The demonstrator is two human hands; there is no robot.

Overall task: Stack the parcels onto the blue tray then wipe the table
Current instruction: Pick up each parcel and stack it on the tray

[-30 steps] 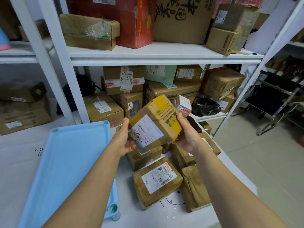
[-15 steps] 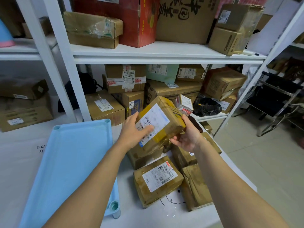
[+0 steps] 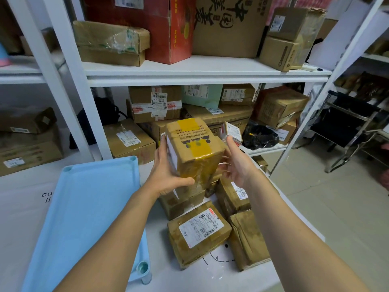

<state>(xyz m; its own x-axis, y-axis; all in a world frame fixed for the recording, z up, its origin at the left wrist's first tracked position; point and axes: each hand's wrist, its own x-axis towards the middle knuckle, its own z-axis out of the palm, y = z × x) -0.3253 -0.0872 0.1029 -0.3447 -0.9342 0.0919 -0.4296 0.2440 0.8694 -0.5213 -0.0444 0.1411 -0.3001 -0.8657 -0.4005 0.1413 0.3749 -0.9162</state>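
Brown cardboard with a band of yellow tape is facing up: the box (image 3: 195, 148) is hanging in the air above the pile of parcels (image 3: 197, 230), to the right of the tray (image 3: 84, 207) and not yet over it. The left hand (image 3: 166, 175) is gripping it, fingers running up the left side and the thumb curling across the near lower edge. The right hand (image 3: 237, 165) is lying open along the right side with straight fingers. Whether it is pressing the cardboard or sitting just off it is hard to tell. The tray is lying on the table (image 3: 19, 207), and as far as the view is showing, no parcel is sitting on it yet, so this box is probably going down first.

To do that well, the right palm should be closing flat on its side, so both hands are sharing the weight before the box is swinging left. As the bottom layer, it is better going into a far corner of the tray, broad face down and edges square to the rim, leaving room beside it. It should be travelling high enough to be clearing the raised rim and corner posts, and coming down flat rather than on one edge. The tape is looking slick, so fingers are better sitting on bare cardboard.
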